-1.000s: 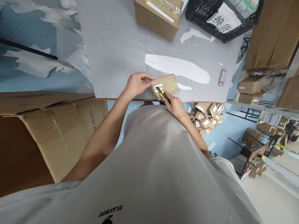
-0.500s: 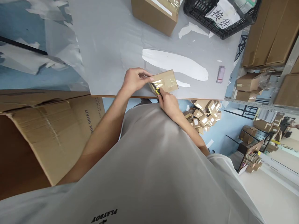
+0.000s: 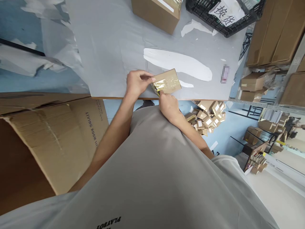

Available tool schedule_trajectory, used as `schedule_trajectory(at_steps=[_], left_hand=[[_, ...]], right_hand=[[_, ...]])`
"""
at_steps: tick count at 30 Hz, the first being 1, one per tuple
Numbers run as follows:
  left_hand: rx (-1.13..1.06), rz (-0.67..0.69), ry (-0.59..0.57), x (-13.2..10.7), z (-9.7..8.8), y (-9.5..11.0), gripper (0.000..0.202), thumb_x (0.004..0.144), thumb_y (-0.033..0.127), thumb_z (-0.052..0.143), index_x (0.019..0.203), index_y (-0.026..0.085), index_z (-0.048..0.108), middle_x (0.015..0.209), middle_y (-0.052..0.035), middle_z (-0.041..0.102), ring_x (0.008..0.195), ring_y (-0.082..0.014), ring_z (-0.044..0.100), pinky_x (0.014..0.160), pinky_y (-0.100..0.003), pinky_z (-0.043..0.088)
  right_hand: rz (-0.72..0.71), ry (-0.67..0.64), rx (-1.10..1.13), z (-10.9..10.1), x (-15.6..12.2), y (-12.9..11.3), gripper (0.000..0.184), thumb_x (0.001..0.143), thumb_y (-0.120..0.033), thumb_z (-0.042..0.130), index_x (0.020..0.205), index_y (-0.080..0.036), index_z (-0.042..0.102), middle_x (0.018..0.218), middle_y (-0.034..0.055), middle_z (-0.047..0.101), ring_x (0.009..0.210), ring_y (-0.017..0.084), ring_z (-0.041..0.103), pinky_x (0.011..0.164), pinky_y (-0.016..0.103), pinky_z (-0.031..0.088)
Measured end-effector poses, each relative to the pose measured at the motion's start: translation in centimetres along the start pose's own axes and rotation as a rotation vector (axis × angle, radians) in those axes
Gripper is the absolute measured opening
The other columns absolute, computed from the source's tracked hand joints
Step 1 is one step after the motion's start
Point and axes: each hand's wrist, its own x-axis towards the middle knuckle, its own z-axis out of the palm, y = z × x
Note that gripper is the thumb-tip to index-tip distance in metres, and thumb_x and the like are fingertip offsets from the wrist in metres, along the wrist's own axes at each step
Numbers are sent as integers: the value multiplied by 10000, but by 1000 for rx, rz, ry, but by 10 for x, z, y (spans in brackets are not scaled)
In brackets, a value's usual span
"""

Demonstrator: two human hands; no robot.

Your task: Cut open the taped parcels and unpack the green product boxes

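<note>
A small taped cardboard box (image 3: 167, 82) lies at the near edge of the grey table (image 3: 111, 47). My left hand (image 3: 136, 82) grips the box's left end, fingers pinched on it. My right hand (image 3: 168, 104) is closed round a yellow and black utility knife (image 3: 158, 92), only its tip showing at the box's near left corner.
A larger brown carton (image 3: 156, 12) and a black crate (image 3: 214, 19) with a paper sign stand at the table's far side. A big open cardboard box (image 3: 54, 136) sits to my left. Several small boxes (image 3: 206, 117) are piled on the floor to the right, shelves beyond.
My right hand has drawn the knife back toward me along the box's near edge, so less of the knife shows. The left hand keeps its hold on the box.
</note>
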Motion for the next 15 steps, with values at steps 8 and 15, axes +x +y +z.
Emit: schedule_trajectory(at_steps=[8,15], left_hand=[[52,63,34,-16,12,-13,201,939,386,885,1084,248,900,1181,-56,895,1034,-254,858,1022,-400,728],[75,69,66,-18,10,-11,255,976,456,873,1111,242,895,1182,-69,890,1017,-263,854,983,-407,731]], right_hand=[[19,-15,-53,4,-9,5,493,1206,-8,364,1589,-111,655,1423,247,849,1335,297,860,1086,368,683],[18,-32,-54,14,-21,16,512,1196,-36,407,1614,-138,684,1406,233,866,1304,312,868,1073,384,687]])
